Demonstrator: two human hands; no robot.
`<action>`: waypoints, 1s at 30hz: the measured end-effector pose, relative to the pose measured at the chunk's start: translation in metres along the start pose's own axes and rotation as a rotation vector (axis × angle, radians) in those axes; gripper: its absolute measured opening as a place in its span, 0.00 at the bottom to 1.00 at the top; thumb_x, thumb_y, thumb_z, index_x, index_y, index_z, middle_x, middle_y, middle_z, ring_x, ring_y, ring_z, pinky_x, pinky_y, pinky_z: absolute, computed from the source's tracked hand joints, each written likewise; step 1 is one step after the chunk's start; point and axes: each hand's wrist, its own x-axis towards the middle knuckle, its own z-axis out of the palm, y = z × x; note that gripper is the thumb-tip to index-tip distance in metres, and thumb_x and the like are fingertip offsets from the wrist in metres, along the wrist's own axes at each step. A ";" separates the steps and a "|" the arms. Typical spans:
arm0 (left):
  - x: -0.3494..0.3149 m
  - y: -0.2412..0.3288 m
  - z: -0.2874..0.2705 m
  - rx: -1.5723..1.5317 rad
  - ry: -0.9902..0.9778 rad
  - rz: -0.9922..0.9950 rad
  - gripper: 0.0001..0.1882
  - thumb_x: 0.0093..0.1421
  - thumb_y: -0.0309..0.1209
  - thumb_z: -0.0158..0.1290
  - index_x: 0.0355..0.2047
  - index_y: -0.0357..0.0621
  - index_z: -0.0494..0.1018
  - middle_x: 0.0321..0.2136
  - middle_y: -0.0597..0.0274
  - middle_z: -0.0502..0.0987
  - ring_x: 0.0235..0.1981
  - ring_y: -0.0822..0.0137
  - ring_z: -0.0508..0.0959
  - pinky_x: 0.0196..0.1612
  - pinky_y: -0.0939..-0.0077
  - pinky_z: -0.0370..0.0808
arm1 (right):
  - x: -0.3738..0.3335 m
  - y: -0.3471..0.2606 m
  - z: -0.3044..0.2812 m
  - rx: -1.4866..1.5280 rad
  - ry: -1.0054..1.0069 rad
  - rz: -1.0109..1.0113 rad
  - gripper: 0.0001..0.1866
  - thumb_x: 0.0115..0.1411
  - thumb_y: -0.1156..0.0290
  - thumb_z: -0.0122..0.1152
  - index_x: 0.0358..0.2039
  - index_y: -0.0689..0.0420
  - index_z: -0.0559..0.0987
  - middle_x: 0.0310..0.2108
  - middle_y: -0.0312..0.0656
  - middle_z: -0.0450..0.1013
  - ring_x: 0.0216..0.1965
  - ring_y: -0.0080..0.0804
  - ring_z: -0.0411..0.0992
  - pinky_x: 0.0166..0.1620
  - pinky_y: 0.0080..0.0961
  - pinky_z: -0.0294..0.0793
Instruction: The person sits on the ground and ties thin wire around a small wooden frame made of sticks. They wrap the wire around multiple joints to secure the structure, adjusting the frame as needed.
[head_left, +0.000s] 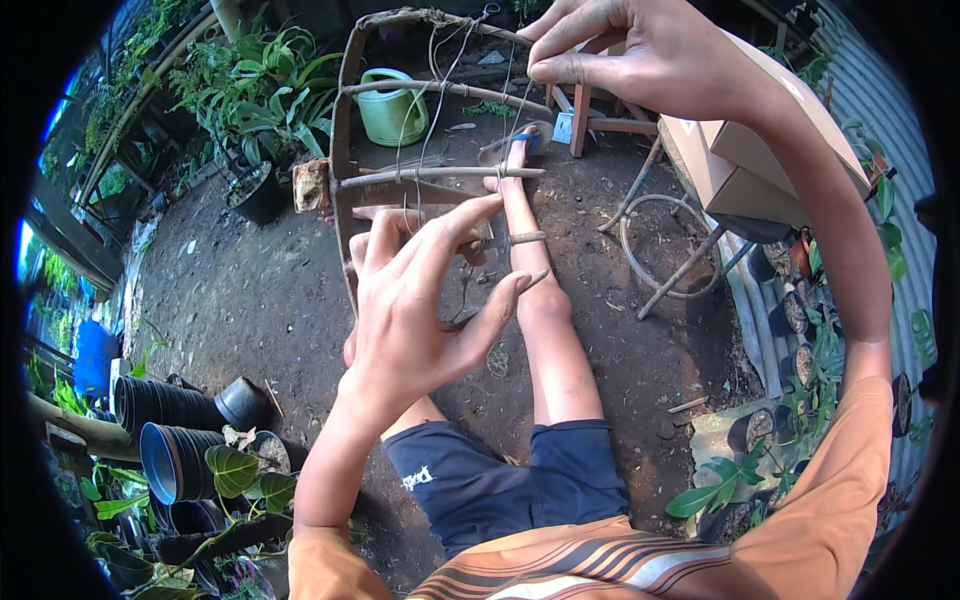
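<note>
A rack-like frame point(345, 130) of bent wood, crossed by thin sticks and strung with thin wire point(436, 95), stands in front of me. My left hand point(415, 290) reaches in at its lower sticks, thumb and forefinger spread well apart. Beside that thumb shows the tip of a short stick point(540, 275); the other fingers are partly behind the frame's parts. Higher up, at the free end of the top stick, my right hand point(610, 60) is closed in a pinch. A thin wire hangs down from its fingertips, though the exact grip is hard to see.
A pale green watering can point(392, 108) and a potted plant point(258, 193) stand beyond the frame. Cardboard boxes point(770, 150) rest on a stand at right, near a metal ring point(668, 290). Stacked black pots point(165, 405) lie at left. My outstretched leg point(550, 330) runs beneath the frame.
</note>
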 end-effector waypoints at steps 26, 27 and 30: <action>0.009 0.003 -0.001 0.221 -0.056 0.010 0.31 0.66 0.37 0.63 0.69 0.51 0.73 0.32 0.61 0.76 0.35 0.60 0.69 0.43 0.65 0.64 | 0.015 -0.019 0.006 -0.159 -0.009 0.057 0.13 0.60 0.71 0.68 0.41 0.67 0.88 0.32 0.57 0.85 0.31 0.40 0.85 0.40 0.32 0.83; 0.008 0.004 -0.001 0.302 -0.085 0.044 0.31 0.66 0.38 0.63 0.69 0.52 0.73 0.33 0.61 0.75 0.35 0.60 0.69 0.43 0.65 0.64 | 0.015 -0.014 0.007 -0.174 -0.014 0.015 0.13 0.60 0.71 0.67 0.41 0.67 0.88 0.32 0.58 0.84 0.32 0.41 0.85 0.40 0.32 0.83; 0.004 0.008 0.002 0.279 -0.062 -0.006 0.30 0.66 0.40 0.61 0.69 0.53 0.74 0.33 0.60 0.73 0.36 0.58 0.69 0.44 0.64 0.63 | 0.015 -0.007 0.007 -0.149 -0.047 0.055 0.14 0.60 0.71 0.67 0.40 0.68 0.88 0.33 0.58 0.85 0.33 0.43 0.85 0.41 0.34 0.84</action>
